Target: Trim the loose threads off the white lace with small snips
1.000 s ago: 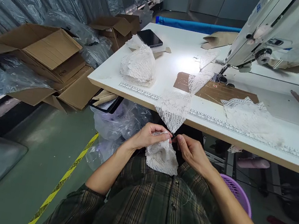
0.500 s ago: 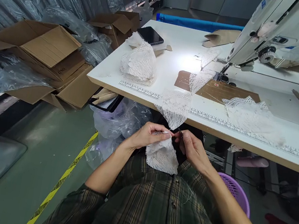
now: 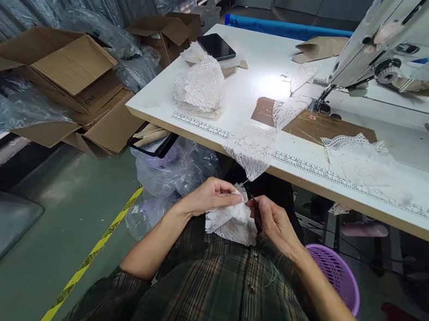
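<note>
My left hand (image 3: 214, 198) pinches a white lace piece (image 3: 234, 225) over my lap, its lower part hanging against my shirt. Closed around a small dark pointed tool (image 3: 252, 195), perhaps thread snips, is my right hand (image 3: 273, 221); most of the tool is hidden by the fingers. The tool's tip is close to the lace and the left fingertips. Just above, another lace piece (image 3: 252, 148) droops over the table edge, its point near the held lace. A chain of lace (image 3: 287, 110) runs from it up to the sewing machine (image 3: 366, 54).
On the white table (image 3: 254, 51) are a lace pile (image 3: 201, 89) at left, a phone (image 3: 217, 47) behind it, a brown board (image 3: 316, 126) and more lace (image 3: 363, 162) at right. Cardboard boxes (image 3: 68, 68) stand left. Below right is a purple basket (image 3: 335, 276).
The held lace has shifted and bunched up, with its upper edge now showing between my hands. My right hand has moved slightly down, still with the dark tool. The view has tilted a little.
</note>
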`<control>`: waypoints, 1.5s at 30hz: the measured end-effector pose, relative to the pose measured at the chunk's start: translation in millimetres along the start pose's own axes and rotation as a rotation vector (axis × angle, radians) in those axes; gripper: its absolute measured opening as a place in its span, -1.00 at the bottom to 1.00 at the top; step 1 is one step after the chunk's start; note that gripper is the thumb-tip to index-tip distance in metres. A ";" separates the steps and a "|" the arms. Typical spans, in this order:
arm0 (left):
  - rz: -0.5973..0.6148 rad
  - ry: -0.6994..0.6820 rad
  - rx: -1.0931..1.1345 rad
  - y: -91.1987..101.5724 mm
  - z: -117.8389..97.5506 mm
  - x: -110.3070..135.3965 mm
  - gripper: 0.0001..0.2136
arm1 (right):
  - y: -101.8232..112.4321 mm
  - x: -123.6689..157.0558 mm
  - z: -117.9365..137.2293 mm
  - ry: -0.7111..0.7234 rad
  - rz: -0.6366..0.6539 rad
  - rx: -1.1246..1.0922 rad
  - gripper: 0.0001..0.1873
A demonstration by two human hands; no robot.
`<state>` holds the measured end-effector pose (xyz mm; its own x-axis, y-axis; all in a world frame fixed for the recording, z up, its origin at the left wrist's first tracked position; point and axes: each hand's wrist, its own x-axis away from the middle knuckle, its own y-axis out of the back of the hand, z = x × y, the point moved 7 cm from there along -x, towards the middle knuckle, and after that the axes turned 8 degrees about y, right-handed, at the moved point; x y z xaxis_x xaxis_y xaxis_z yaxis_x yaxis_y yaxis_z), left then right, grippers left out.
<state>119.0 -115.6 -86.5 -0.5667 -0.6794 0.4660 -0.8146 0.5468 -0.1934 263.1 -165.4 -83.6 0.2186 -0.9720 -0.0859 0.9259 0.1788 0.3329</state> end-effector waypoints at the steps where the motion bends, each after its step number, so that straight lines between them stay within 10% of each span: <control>1: -0.004 0.010 -0.003 0.2 0.0 -0.2 -0.66 | 0.1 -1.2 0.5 0.003 0.005 0.031 -0.45; 17: 0.001 0.012 -0.038 -3.5 3.1 -2.3 -0.66 | -11.3 -5.3 -6.9 -0.035 -0.076 -0.097 -0.46; 23: -0.073 -0.091 -0.235 4.7 16.3 -11.7 -0.67 | -24.1 10.5 -21.7 -0.101 0.091 -0.005 -0.63; 27: -0.311 -0.279 -0.467 24.3 3.5 -19.3 -0.51 | 7.5 3.3 -13.4 0.008 -0.086 0.313 -0.74; 33: -0.334 -0.367 -0.364 21.3 -14.6 -37.7 -0.60 | 29.2 -11.8 7.2 0.083 -0.212 0.206 -0.72; 45: -0.054 -0.163 -0.159 -4.3 7.1 -6.3 -0.71 | 29.3 -38.9 7.5 -0.021 -0.496 -0.118 -0.58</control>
<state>125.2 -117.1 -94.8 -0.5455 -0.7729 0.3240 -0.8221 0.5687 -0.0275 279.4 -123.5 -63.4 -0.2609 -0.9471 -0.1871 0.9455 -0.2898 0.1486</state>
